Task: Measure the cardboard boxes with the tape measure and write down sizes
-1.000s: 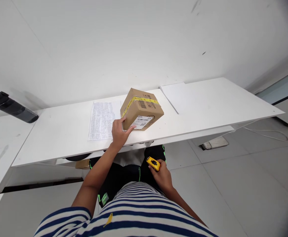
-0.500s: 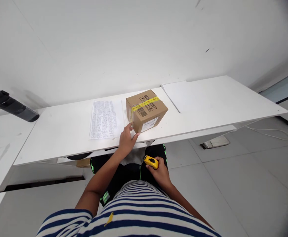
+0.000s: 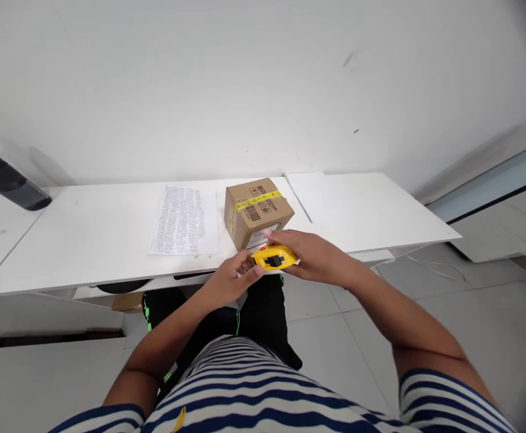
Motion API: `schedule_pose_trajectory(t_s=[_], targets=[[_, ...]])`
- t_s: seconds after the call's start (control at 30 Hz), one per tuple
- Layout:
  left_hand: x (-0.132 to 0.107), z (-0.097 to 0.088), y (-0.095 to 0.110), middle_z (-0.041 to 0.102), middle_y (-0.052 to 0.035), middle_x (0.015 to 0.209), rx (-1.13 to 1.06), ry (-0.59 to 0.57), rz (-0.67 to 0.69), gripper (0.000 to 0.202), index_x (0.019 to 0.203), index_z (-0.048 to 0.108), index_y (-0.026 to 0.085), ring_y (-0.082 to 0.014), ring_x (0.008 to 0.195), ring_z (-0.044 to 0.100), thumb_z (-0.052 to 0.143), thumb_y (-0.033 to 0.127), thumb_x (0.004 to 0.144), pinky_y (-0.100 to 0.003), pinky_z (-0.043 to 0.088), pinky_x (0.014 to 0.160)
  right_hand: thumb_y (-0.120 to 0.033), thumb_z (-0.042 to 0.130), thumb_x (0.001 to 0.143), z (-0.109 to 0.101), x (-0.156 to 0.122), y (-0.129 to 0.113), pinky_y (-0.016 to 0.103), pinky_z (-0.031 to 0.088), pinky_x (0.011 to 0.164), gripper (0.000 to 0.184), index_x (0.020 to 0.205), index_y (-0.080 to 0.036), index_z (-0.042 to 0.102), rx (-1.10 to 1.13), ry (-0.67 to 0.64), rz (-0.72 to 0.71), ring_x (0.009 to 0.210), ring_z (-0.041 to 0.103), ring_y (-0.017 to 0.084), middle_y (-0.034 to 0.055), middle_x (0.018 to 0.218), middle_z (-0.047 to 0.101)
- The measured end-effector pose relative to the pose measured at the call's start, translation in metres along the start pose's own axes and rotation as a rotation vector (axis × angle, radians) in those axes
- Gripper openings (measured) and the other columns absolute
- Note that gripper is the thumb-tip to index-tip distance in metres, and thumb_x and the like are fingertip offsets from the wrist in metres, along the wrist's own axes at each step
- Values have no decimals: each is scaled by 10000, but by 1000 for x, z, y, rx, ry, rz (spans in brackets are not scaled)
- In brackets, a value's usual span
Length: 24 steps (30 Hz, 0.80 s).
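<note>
A yellow tape measure (image 3: 274, 257) with a black panel and a red button is in front of the cardboard box, above the table's front edge. My right hand (image 3: 314, 255) grips its right end, fingers over the top. At its left end, my left hand (image 3: 231, 279) pinches with thumb and fingers; whether it holds the case or the blade's tip is hidden. Just behind both hands sits the brown cardboard box (image 3: 258, 210), closed with yellow tape. Printed marks and a white label show on it, partly covered by my right fingers.
On the white table (image 3: 95, 240), a handwritten sheet (image 3: 181, 219) lies left of the box and blank white paper (image 3: 312, 192) lies right of it. A dark bottle (image 3: 10, 180) stands at far left. The wall (image 3: 226, 90) rises behind.
My right hand has brought the tape measure up from my lap to the box's front. My left hand has left the box's corner and closed at the tape measure's left end.
</note>
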<state>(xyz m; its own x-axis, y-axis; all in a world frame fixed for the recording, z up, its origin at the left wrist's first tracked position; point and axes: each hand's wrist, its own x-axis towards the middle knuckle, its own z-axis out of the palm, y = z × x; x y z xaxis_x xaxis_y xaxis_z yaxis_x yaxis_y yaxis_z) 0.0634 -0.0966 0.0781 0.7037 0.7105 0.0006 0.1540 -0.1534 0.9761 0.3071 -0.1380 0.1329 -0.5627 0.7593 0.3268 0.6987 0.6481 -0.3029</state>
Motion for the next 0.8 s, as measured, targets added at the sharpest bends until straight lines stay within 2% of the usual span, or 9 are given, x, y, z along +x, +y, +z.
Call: schedule_pose_trajectory(t_s=[0.07, 0.17, 0.27, 0.37, 0.47, 0.53, 0.6, 0.7, 0.8], targets=[[1, 4, 3, 607, -5, 761, -81, 46, 5, 557, 881, 575, 193, -135, 697, 515, 590, 748, 832, -281, 423, 677, -247, 598, 930, -21, 15, -7, 342, 577, 771, 661, 1539, -317, 351, -71, -149, -25, 1059, 702, 241, 82, 1266, 709], [1, 9, 6, 567, 13, 662, -182, 98, 1, 532, 750, 518, 205, -116, 620, 485, 619, 723, 815, -270, 411, 637, -297, 616, 930, -44, 33, -16, 328, 530, 747, 403, 1328, -273, 560, -190, -301, -18, 1007, 696, 240, 82, 1177, 728], [2, 7, 7, 570, 15, 636, -207, 158, 18, 480, 710, 528, 208, -117, 613, 504, 638, 661, 824, -276, 441, 658, -304, 620, 919, -61, 44, -11, 318, 475, 721, 236, 1149, -252, 615, -296, -355, 32, 921, 681, 227, 70, 1086, 727], [6, -1, 7, 618, -5, 698, -213, 188, 17, 450, 729, 568, 204, -130, 676, 565, 627, 633, 850, -286, 482, 718, -287, 643, 885, -72, 46, 1, 296, 421, 674, 252, 1131, -245, 607, -417, -329, 172, 910, 668, 234, 76, 1086, 720], [17, -6, 8, 673, -36, 831, -201, 134, -8, 484, 847, 608, 203, -142, 737, 608, 628, 687, 834, -299, 509, 745, -297, 672, 868, -73, 46, 2, 289, 389, 644, 275, 1124, -221, 607, -492, -292, 280, 881, 662, 240, 91, 1062, 721], [24, -4, 10, 681, -52, 888, -198, 86, -18, 548, 902, 592, 204, -146, 748, 620, 628, 742, 803, -305, 513, 727, -283, 671, 877, -68, 46, -8, 291, 398, 663, 266, 1126, -217, 606, -463, -310, 227, 889, 662, 234, 90, 1072, 720], [29, 4, 13, 652, -35, 816, -203, 76, -22, 583, 869, 539, 210, -143, 705, 604, 608, 783, 788, -299, 494, 675, -238, 657, 882, -61, 47, -20, 289, 407, 680, 243, 1120, -225, 611, -409, -354, 130, 905, 662, 224, 78, 1082, 718], [29, 16, 15, 517, 34, 623, -176, 156, -6, 572, 756, 444, 222, -103, 565, 476, 611, 768, 797, -263, 397, 569, -188, 637, 878, -56, 48, -29, 286, 408, 683, 233, 1105, -238, 623, -382, -395, 57, 914, 659, 217, 62, 1071, 715], [25, 14, 15, 438, 61, 554, -161, 262, 11, 525, 682, 422, 217, -80, 512, 361, 664, 666, 806, -245, 323, 530, -208, 651, 864, -59, 48, -12, 287, 410, 684, 260, 1119, -250, 625, -403, -381, 111, 933, 658, 222, 62, 1115, 710]])
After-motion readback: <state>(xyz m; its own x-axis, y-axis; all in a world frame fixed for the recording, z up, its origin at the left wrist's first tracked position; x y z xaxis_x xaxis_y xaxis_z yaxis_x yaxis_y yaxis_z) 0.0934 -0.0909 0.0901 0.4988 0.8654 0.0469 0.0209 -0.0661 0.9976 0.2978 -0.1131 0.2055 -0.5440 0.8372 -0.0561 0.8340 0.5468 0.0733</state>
